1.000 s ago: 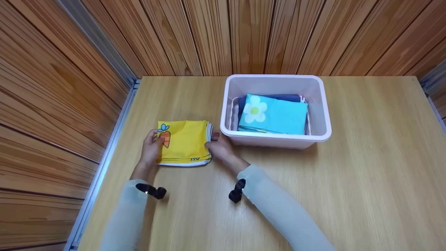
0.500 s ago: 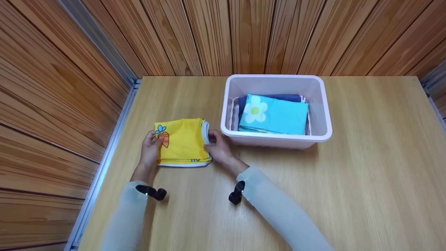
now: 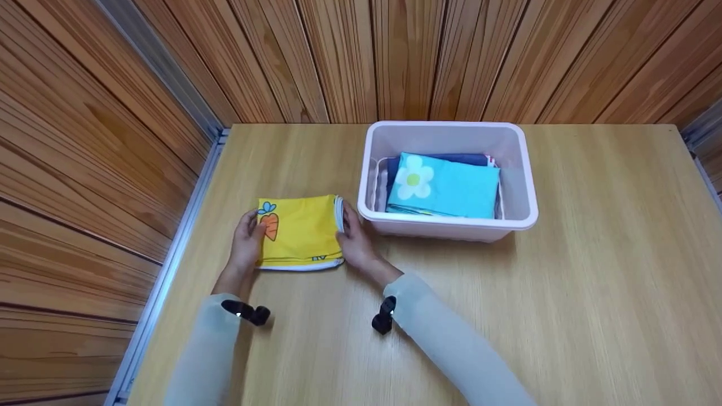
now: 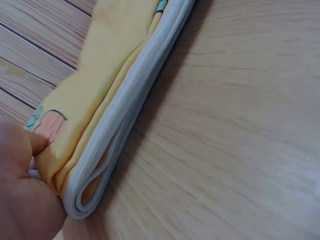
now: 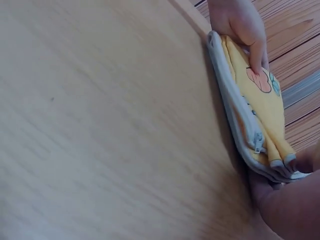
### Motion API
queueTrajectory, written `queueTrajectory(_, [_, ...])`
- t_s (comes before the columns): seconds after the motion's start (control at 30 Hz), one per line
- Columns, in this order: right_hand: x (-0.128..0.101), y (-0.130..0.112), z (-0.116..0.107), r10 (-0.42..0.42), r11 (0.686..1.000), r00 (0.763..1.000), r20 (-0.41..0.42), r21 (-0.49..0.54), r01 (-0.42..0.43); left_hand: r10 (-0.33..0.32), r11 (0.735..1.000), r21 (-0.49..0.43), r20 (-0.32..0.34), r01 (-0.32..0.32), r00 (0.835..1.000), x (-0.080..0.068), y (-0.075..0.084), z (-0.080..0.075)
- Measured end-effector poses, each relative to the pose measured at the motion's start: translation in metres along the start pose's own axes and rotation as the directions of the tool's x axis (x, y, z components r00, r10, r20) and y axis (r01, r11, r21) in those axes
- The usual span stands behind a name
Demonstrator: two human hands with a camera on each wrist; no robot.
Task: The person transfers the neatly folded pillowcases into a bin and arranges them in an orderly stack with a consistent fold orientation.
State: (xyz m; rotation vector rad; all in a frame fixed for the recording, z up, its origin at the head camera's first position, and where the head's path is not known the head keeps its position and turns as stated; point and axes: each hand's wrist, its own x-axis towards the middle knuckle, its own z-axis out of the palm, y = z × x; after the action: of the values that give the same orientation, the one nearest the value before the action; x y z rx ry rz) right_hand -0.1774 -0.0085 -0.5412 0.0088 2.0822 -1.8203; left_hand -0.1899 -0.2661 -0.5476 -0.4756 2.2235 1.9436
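A folded yellow cloth (image 3: 299, 232) with a carrot print and white edging lies on the wooden table (image 3: 592, 270), just left of a pink bin (image 3: 445, 226). My left hand (image 3: 248, 238) pinches its left edge, thumb on the carrot print. My right hand (image 3: 352, 239) holds its right edge, close to the bin's front left corner. The left wrist view shows the cloth's layered white edge (image 4: 125, 115) beside my left thumb (image 4: 22, 185). In the right wrist view the cloth (image 5: 260, 105) runs from my left hand (image 5: 240, 25) to my right hand (image 5: 292, 205).
In the bin lies a folded teal cloth (image 3: 445, 186) with a white flower, on top of darker folded fabric. Wood-panelled walls (image 3: 101, 141) close in the table at the left and back. A metal rail (image 3: 175, 248) runs along the table's left edge.
Half a second ago the cloth was squeezed and bulged between both hands. It now lies flatter and a little further right. The bin has not moved.
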Motion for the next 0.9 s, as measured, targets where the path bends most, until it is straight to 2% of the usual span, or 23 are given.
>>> queueTrajectory(0.1, [-0.003,0.002,0.002,-0.05,0.993,0.998,0.039,-0.107,0.054,0.016,1.0,0.008,0.042,-0.017,0.999,-0.002,0.001,-0.003])
queueTrajectory(0.2, [-0.006,0.004,0.005,-0.059,0.983,0.995,0.086,-0.169,0.073,0.063,0.997,0.036,0.088,-0.066,0.994,-0.004,0.002,-0.005])
queueTrajectory(0.33, [-0.007,0.006,0.006,-0.031,0.982,0.994,0.103,-0.184,0.05,0.147,0.975,0.138,0.198,-0.176,0.969,-0.006,0.003,-0.006])
queueTrajectory(0.37, [-0.007,0.006,0.005,-0.028,0.982,0.995,0.101,-0.184,0.046,0.149,0.97,0.155,0.226,-0.186,0.963,-0.006,0.004,-0.006])
queueTrajectory(0.43, [-0.007,0.007,0.005,-0.021,0.984,0.995,0.098,-0.176,0.038,0.138,0.965,0.179,0.273,-0.191,0.952,-0.006,0.004,-0.007])
queueTrajectory(0.53, [-0.005,0.008,0.003,-0.023,0.987,0.995,0.101,-0.158,0.039,0.094,0.962,0.22,0.298,-0.164,0.95,-0.005,0.003,-0.008])
queueTrajectory(0.9, [0.0,0.011,-0.006,-0.001,0.992,0.993,0.117,-0.123,0.016,-0.008,0.938,0.335,0.278,-0.089,0.961,0.001,0.003,0.0])
